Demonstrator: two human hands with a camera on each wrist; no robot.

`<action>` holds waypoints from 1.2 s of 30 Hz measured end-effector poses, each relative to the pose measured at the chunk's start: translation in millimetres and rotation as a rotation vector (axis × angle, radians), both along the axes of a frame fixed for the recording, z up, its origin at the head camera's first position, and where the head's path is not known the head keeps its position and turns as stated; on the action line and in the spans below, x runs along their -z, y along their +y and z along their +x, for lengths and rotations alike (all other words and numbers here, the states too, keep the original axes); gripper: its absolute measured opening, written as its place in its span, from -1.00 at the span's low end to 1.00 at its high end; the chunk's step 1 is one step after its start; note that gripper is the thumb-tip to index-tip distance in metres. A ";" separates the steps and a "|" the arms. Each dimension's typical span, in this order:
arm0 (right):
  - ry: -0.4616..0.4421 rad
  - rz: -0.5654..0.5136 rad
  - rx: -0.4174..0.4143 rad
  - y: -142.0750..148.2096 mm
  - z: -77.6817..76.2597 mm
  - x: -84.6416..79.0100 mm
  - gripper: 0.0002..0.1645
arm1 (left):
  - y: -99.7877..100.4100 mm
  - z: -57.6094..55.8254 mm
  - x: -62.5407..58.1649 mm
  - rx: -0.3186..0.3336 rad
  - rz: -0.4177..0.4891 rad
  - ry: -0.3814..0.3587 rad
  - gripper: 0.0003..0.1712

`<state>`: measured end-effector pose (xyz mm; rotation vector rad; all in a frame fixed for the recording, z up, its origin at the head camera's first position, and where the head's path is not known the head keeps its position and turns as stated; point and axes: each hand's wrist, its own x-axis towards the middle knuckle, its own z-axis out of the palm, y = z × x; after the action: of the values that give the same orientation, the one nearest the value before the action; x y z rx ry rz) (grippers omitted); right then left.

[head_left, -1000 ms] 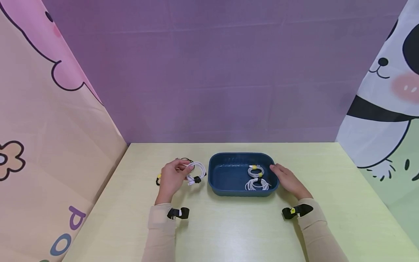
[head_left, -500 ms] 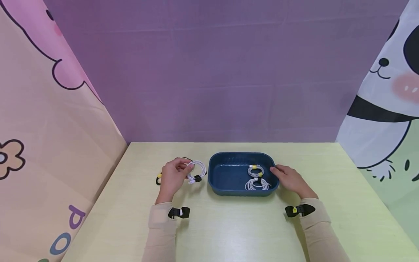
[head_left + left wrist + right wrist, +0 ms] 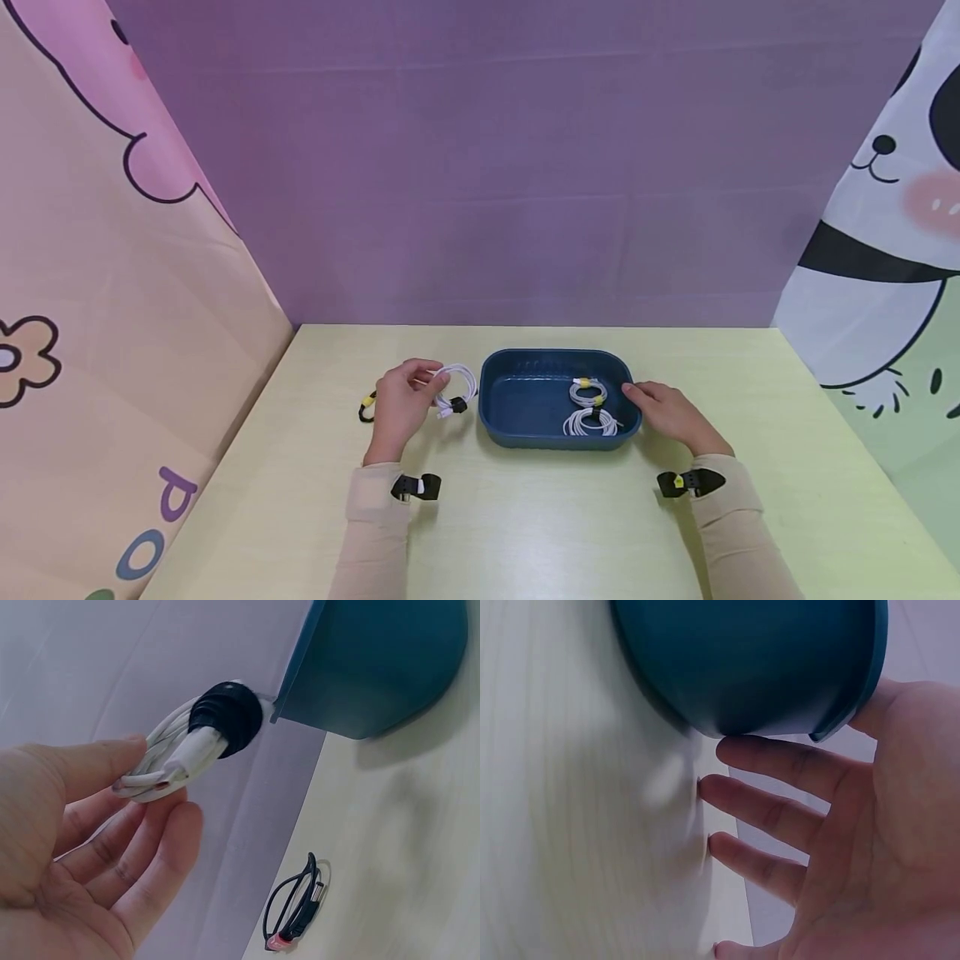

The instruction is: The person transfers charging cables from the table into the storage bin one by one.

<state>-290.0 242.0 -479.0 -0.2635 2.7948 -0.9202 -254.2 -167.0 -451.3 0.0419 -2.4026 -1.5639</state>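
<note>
Left of the head view's middle, the left hand (image 3: 400, 411) pinches a white cable (image 3: 196, 747) beside the blue box (image 3: 555, 442), whose right end the right hand (image 3: 670, 410) grips. The cable could catch on the rim (image 3: 301, 656), because its strap (image 3: 226, 718) faces there, or slip if the pinch loosens.

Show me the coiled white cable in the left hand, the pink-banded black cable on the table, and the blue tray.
Coiled white cable (image 3: 196, 748): left wrist view, on its white plug.
Pink-banded black cable (image 3: 301, 919): left wrist view, on its plug housing.
Blue tray (image 3: 528, 402): head view, on its bare floor.
</note>
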 end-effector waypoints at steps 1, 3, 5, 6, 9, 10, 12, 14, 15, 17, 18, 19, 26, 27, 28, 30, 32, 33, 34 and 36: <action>-0.007 0.000 0.002 0.2 0.3 0.0 -0.14 | 0.5 0.0 -0.2 -0.005 0.005 0.004 -0.75; -0.015 0.000 0.004 0.6 0.9 0.1 -0.13 | 1.4 -0.2 -0.4 -0.014 0.021 0.008 -0.75; -0.024 0.001 0.006 1.0 1.5 -0.2 -0.13 | 2.2 -0.4 -0.1 -0.017 0.038 0.011 -0.75; -0.028 -0.001 0.008 1.0 1.7 -0.3 -0.13 | 2.5 -0.4 0.0 -0.019 0.044 0.012 -0.75; -0.036 -0.006 0.010 1.4 1.9 -0.5 -0.14 | 3.6 -0.4 0.3 -0.028 0.050 0.019 -0.75; -0.037 -0.008 0.011 1.6 1.7 -0.2 -0.15 | 4.1 -0.4 0.4 -0.031 0.051 0.022 -0.75; -0.036 -0.015 0.015 1.8 1.2 0.7 -0.16 | 5.4 -0.3 0.0 -0.037 0.054 0.033 -0.75; -0.035 -0.025 0.018 2.0 0.6 1.9 -0.17 | 7.0 -0.2 -0.1 -0.040 0.058 0.044 -0.76; -0.035 -0.029 0.019 2.2 0.2 2.3 -0.17 | 7.8 -0.4 -0.1 -0.041 0.060 0.047 -0.76; -0.037 -0.040 0.019 2.6 -0.4 3.2 -0.18 | 9.5 -0.4 -0.3 -0.043 0.059 0.052 -0.76; -0.038 -0.045 0.019 2.7 -0.7 3.6 -0.18 | 10.3 -0.3 -0.7 -0.042 0.060 0.054 -0.76; -0.042 -0.050 0.019 2.9 -0.7 3.8 -0.17 | 10.9 -0.4 -0.7 -0.043 0.060 0.054 -0.76; -0.060 -0.089 0.022 3.7 -0.1 5.0 -0.17 | 15.0 -2.1 0.5 -0.047 0.059 0.046 -0.75; -0.062 -0.092 0.023 3.7 -0.1 5.0 -0.17 | 15.7 -2.3 0.6 -0.047 0.061 0.046 -0.74; -0.063 -0.095 0.024 3.7 0.0 4.8 -0.17 | 16.4 -2.3 0.6 -0.047 0.063 0.047 -0.74; -0.067 -0.100 0.026 3.7 0.2 4.6 -0.16 | 18.1 -2.5 0.3 -0.046 0.066 0.046 -0.74; -0.070 -0.103 0.026 3.8 0.3 4.5 -0.16 | 19.6 -2.3 -0.2 -0.045 0.067 0.044 -0.74; -0.072 -0.105 0.026 3.9 0.3 4.5 -0.15 | 20.3 -2.2 -0.5 -0.044 0.065 0.043 -0.74; -0.073 -0.107 0.025 4.1 0.3 4.5 -0.15 | 20.9 -2.2 -0.7 -0.043 0.063 0.043 -0.74; -0.076 -0.110 0.025 4.5 0.2 4.6 -0.15 | 21.9 -2.2 -1.0 -0.043 0.056 0.045 -0.74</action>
<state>-289.8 246.4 -483.6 -0.2057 2.6882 -1.0688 -256.4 -145.1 -450.4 0.0684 -2.3080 -1.5952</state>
